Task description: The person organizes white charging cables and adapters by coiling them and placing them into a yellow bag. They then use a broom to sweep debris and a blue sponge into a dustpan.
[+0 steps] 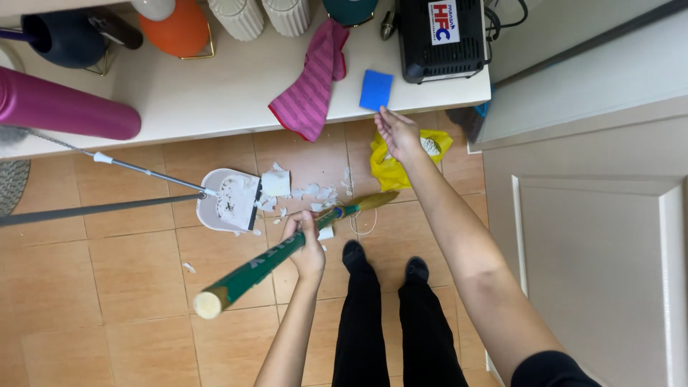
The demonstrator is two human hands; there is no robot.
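My left hand (307,240) is shut on the green handle of a broom (265,264), whose yellow bristles (376,201) rest on the tiled floor. Torn white paper scraps (308,193) lie on the tiles between the bristles and a white dustpan (229,201) with a long metal handle. Some scraps sit inside the dustpan. My right hand (398,132) is stretched out, fingers apart, just below a blue square card (376,89) at the edge of the white shelf (215,93). It holds nothing.
A pink striped cloth (312,82) hangs over the shelf edge. A black box (441,36), vases, an orange pot (179,29) and a magenta cylinder (64,107) stand on the shelf. A yellow bag (390,165) lies on the floor. A white door (602,236) is at right.
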